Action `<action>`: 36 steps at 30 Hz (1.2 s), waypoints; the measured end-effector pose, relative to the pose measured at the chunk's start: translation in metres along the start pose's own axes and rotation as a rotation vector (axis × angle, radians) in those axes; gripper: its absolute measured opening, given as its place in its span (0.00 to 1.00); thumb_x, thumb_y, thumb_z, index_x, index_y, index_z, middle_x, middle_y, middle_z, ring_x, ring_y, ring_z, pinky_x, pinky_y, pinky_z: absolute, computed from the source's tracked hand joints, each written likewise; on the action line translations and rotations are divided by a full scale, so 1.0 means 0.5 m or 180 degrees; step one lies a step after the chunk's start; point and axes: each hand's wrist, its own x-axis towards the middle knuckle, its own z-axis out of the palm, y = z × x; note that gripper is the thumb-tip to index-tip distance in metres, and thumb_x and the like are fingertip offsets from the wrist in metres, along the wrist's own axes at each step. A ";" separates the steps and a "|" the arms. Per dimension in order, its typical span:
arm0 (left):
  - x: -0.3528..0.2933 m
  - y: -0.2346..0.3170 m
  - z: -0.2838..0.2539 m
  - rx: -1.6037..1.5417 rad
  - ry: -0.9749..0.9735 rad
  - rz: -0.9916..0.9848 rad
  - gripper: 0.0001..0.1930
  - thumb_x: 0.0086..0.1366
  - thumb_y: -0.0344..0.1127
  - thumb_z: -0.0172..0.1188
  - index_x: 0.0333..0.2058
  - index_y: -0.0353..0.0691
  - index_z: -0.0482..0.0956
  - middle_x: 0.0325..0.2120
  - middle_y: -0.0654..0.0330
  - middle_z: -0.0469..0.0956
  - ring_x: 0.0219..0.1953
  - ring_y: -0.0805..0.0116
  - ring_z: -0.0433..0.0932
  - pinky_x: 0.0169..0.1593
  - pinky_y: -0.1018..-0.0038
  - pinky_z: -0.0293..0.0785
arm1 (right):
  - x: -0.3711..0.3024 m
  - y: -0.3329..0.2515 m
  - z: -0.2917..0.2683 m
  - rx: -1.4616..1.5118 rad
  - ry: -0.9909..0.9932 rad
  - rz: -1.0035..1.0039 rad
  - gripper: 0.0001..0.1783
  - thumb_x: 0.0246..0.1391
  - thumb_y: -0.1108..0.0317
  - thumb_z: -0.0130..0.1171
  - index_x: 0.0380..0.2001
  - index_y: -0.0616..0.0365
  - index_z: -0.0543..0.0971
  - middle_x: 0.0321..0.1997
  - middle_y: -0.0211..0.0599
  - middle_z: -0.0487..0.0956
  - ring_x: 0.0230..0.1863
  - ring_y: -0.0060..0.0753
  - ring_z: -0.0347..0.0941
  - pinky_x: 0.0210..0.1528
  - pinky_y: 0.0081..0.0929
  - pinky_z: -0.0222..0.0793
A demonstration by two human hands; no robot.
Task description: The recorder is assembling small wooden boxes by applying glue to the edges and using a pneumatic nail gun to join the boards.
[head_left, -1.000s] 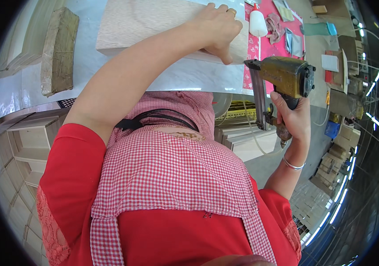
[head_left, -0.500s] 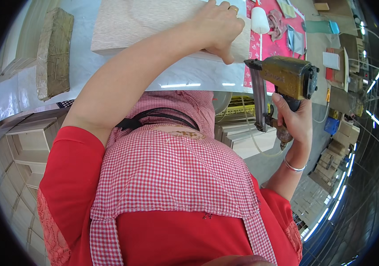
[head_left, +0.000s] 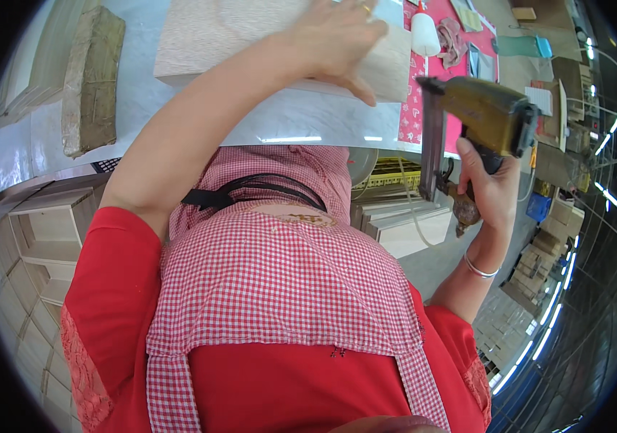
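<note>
A pneumatic nail gun (head_left: 478,108) with a worn yellow-brown body and a long dark magazine is in my right hand (head_left: 492,184), whose fingers wrap round its grip. Its nose points left, just beyond the right end of a pale wooden piece (head_left: 229,36), and is apart from it. This thick, flat-topped piece lies on the table; its far side is cut off by the picture's edge. My left hand (head_left: 337,47) is over the right part of the wood, fingers apart and thumb stretched toward the near edge. Slight motion blur hides whether every finger touches.
On the pink cloth (head_left: 413,112) stand a white glue bottle (head_left: 424,32) with a red tip and a crumpled rag (head_left: 452,43). A tape-wrapped block (head_left: 92,83) lies at the table's left. An air hose hangs below the gun. Wooden boards (head_left: 406,224) are stacked under the table.
My right hand has moved the nail gun slightly right, away from the wood's end. My left hand has loosened from the wood's right end and shifted left, its fingers spreading.
</note>
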 end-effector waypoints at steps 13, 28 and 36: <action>-0.180 -0.264 -0.196 -0.0417 -0.1882 -0.0715 0.39 0.43 0.55 0.75 0.44 0.29 0.72 0.57 0.33 0.65 0.62 0.41 0.64 0.65 0.57 0.59 | -0.029 -0.040 0.108 0.1085 0.0297 -0.0597 0.11 0.60 0.69 0.63 0.41 0.64 0.75 0.19 0.30 0.73 0.14 0.19 0.66 0.15 0.19 0.60; -0.217 -0.218 -0.120 -0.1182 -0.0449 -0.0405 0.35 0.39 0.52 0.75 0.39 0.30 0.73 0.52 0.36 0.68 0.55 0.41 0.68 0.58 0.53 0.64 | -0.021 -0.078 0.090 0.0003 -0.0472 -0.0002 0.14 0.57 0.63 0.67 0.36 0.64 0.78 0.21 0.28 0.75 0.15 0.17 0.67 0.16 0.18 0.62; -0.235 -0.223 -0.093 -0.1323 0.0401 0.0094 0.36 0.38 0.51 0.75 0.42 0.33 0.73 0.51 0.39 0.70 0.56 0.43 0.68 0.57 0.52 0.65 | -0.013 -0.090 0.095 -0.0232 -0.0608 0.0128 0.15 0.57 0.62 0.67 0.37 0.65 0.78 0.21 0.28 0.75 0.15 0.17 0.67 0.17 0.19 0.62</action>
